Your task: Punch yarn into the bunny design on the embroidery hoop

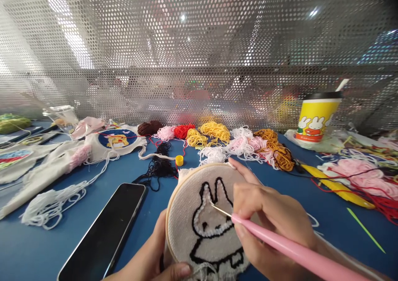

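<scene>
An embroidery hoop [170, 198] holds cream cloth [183, 214] with a rabbit outlined in black yarn loops and partly lined in white. My left hand [155, 248] is closed on the hoop's lower left edge, its thumb on the front of the cloth. My right hand [273, 227] grips a punch needle [280, 239] with a pink handle. The metal tip touches or nearly touches the cloth below the rabbit's left ear. A finger lies along the hoop's upper right rim; part of the hoop is hidden behind my right hand. White yarn trails below my right wrist.
A phone [105, 231] lies left of the hoop. Yarn heaps [214, 132] line the back before a perforated metal screen [199, 57]. A yellow cup [317, 119], a yellow cutter-like tool [338, 185] and a green stick [366, 230] are right. Stitched cloth [115, 142] lies left.
</scene>
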A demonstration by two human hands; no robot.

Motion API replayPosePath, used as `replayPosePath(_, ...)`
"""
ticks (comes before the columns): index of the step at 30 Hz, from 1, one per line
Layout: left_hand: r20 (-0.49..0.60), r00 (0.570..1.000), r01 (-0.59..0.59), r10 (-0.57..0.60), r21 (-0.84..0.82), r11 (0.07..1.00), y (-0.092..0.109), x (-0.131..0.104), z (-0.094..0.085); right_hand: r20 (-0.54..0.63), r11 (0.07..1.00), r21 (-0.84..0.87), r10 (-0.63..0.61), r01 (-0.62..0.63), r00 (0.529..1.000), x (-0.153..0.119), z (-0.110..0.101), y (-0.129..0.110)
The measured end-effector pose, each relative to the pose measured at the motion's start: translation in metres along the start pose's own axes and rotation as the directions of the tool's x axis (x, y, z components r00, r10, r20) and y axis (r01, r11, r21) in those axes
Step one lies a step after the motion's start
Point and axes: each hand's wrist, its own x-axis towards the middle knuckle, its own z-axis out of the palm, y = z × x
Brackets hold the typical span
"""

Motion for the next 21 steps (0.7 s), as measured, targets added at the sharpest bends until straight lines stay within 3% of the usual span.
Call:
replayPosePath(9, -0.003, 1.000, -0.027, 0.027, 0.028, 0.999, 0.007, 0.001, 0.002, 0.054, 0.986, -0.138, -0.084, 0.091, 0.995, 0.006, -0.002, -0.003)
replayPosePath(14, -0.024, 1.000, -0.018, 0.021, 0.116, 0.993, 0.011, -0.001, 0.002, 0.155, 0.945, -0.223, -0.209, 0.240, 0.966, 0.010, -0.005, -0.008)
replayPosePath(21, -0.006, 1.000, -0.002, 0.003, 0.151, 0.988, 0.010, -0.001, 0.004, 0.338, 0.937, -0.259, -0.139, 0.234, 0.931, 0.014, -0.012, -0.016)
